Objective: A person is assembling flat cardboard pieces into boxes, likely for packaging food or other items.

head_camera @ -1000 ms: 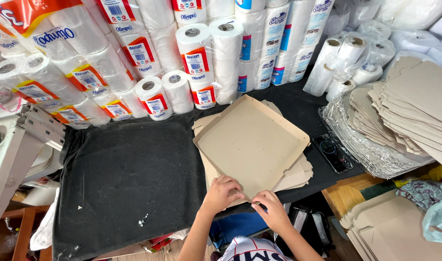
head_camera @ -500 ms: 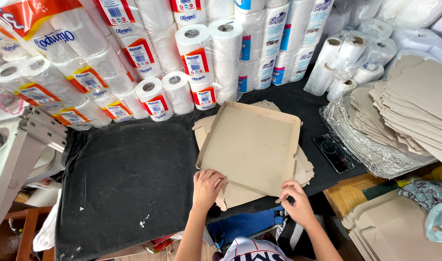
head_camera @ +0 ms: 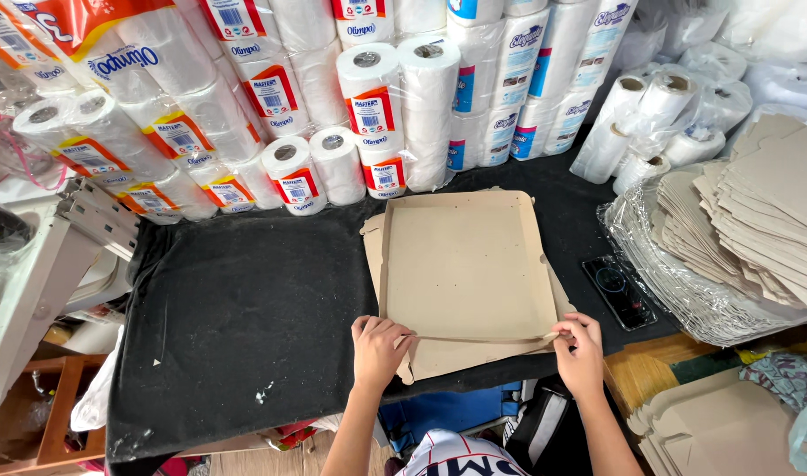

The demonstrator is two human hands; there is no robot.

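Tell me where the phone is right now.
In the head view the dark phone lies on the black cloth, right of the folded cardboard box, beside the plastic-wrapped cardboard stack.

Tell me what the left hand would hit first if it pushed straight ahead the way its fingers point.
The left hand points away from the person, along the left wall of the cardboard box it folds. Going on, it would probably slide along that wall, then meet the paper rolls behind; depth is unclear.
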